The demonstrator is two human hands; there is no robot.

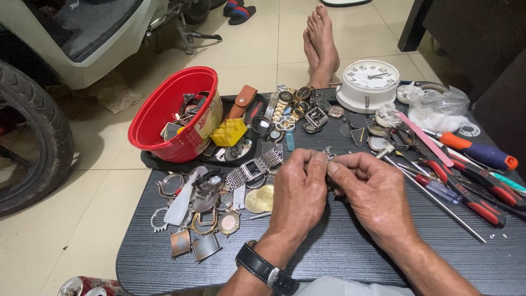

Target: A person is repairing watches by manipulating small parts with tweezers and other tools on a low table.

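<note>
My left hand (298, 192) and my right hand (372, 192) meet over the middle of a dark low table (350, 246). Together their fingertips pinch a small metal watch part (330, 154), mostly hidden by the fingers. A black-strapped wristwatch (266, 268) is on my left wrist. Just left of the hands lie a metal mesh watch band (255, 169), a gold disc (259, 199) and several watch cases and rings (203, 219).
A tipped red bowl (172, 112) of parts lies at the back left. A white clock (368, 83) stands at the back. Screwdrivers and pliers (466, 181) lie to the right. Bare feet (322, 44) rest beyond the table. A tyre (33, 142) is at the left.
</note>
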